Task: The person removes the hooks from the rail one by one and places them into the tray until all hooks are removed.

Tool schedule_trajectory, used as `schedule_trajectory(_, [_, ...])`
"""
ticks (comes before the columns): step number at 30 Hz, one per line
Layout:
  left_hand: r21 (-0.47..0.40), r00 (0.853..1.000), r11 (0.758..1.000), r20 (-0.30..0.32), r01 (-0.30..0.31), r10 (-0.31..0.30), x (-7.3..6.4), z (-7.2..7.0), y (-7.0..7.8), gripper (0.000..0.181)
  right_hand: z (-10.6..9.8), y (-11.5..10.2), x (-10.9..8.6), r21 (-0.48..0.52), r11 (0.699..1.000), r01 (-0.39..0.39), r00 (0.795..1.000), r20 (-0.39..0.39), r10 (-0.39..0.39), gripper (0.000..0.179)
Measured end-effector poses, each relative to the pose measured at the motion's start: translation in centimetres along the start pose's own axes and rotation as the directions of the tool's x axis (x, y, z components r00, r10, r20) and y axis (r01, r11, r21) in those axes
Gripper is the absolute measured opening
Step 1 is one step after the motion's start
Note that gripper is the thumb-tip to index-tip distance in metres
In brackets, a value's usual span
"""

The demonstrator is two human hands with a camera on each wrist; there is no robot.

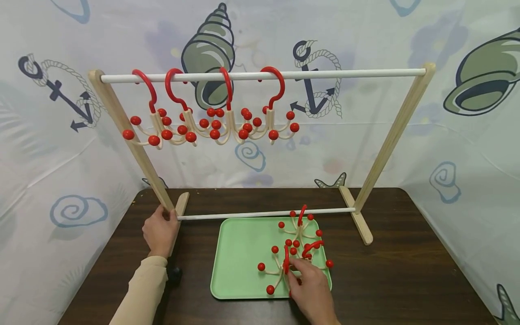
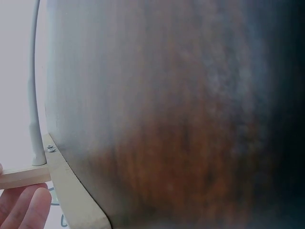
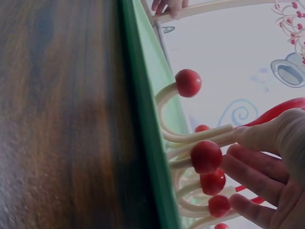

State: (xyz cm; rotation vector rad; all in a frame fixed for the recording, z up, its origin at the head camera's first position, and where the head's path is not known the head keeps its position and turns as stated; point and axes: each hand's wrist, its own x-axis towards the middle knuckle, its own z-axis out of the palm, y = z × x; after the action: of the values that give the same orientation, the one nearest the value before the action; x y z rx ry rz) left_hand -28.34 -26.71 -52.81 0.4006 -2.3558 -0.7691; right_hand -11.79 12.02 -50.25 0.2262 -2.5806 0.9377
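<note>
My left hand (image 1: 160, 231) grips the foot of the rack's left wooden post (image 1: 138, 149); its fingers (image 2: 35, 205) show beside the wood in the left wrist view. Over the green tray (image 1: 235, 257), my right hand (image 1: 312, 289) pinches a hanger (image 1: 280, 272) near the base of its red hook. That hanger has cream arms tipped with red balls (image 3: 206, 156), low over the tray in the right wrist view. Two similar hangers lie behind and beside it, one at the tray's back right (image 1: 299, 232), the other partly hidden by my right hand.
Several like hangers (image 1: 270, 118) hang from the left half of the white top rail (image 1: 345, 74). A white lower bar (image 1: 260, 214) runs just behind the tray. The right post (image 1: 390, 140) stands on a wooden foot (image 1: 361, 225) on the dark table (image 1: 406, 271).
</note>
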Motion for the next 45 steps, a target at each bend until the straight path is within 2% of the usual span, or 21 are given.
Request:
schedule_trajectory(4, [-0.002,1.000,1.000,-0.003,-0.003,0.003,0.0,-0.2,0.2,0.021,-0.5,-0.2,-0.1,-0.013,1.000,0.017,1.000,-0.003,-0.017,0.025])
schedule_trajectory(8, [0.000,1.000,1.000,0.001,0.002,-0.002,0.0,-0.2,0.3,0.021,-1.6,-0.6,-0.2,-0.027,1.000,-0.013,1.000,0.022,0.014,0.028])
schedule_trajectory(11, [-0.002,1.000,1.000,0.006,0.000,0.000,0.0,-0.2,0.4,0.022,-3.1,-1.1,-0.2,-0.046,0.998,-0.033,0.998,0.057,0.035,0.029])
schedule_trajectory(15, [-0.005,1.000,1.000,0.017,-0.004,0.004,0.0,-0.3,0.5,0.022,-6.0,-2.2,0.0,-0.062,0.998,-0.009,0.993,0.121,0.016,0.028])
schedule_trajectory(20, [-0.005,1.000,1.000,0.016,-0.001,0.001,-0.1,-0.3,0.5,0.022,-9.6,-3.3,0.9,-0.072,0.990,0.123,0.986,0.120,-0.114,0.034])
schedule_trajectory(24, [-0.001,1.000,1.000,0.011,-0.002,0.002,-0.2,-0.3,0.6,0.021,-11.7,-3.8,2.3,-0.028,0.960,0.278,0.958,0.079,-0.275,0.036])
schedule_trajectory(29, [-0.001,1.000,1.000,0.012,-0.017,0.017,-0.2,-0.1,0.7,0.021,-13.6,-4.3,4.7,0.018,0.902,0.432,0.902,-0.005,-0.432,0.038])
schedule_trajectory(33, [-0.008,1.000,1.000,0.006,-0.022,0.022,-0.3,0.0,0.8,0.020,-14.9,-5.4,7.1,0.021,0.871,0.491,0.870,-0.068,-0.489,0.040])
schedule_trajectory(36, [-0.012,1.000,1.000,0.008,-0.016,0.016,-0.3,0.1,0.7,0.020,-15.7,-6.1,9.8,-0.030,0.854,0.520,0.844,-0.133,-0.519,0.038])
schedule_trajectory(39, [-0.002,1.000,1.000,0.014,-0.006,0.006,-0.3,0.0,0.4,0.021,-16.1,-6.8,12.9,-0.057,0.852,0.521,0.838,-0.156,-0.523,0.038])
schedule_trajectory(42, [0.003,1.000,1.000,0.011,-0.001,0.001,-0.2,-0.1,0.2,0.022,-16.3,-7.6,16.0,-0.079,0.852,0.518,0.839,-0.146,-0.524,0.041])
schedule_trajectory(45, [0.005,1.000,1.000,0.006,-0.007,0.007,-0.1,-0.2,0.2,0.022,-16.5,-8.8,18.4,-0.156,0.835,0.528,0.828,-0.125,-0.547,0.045])
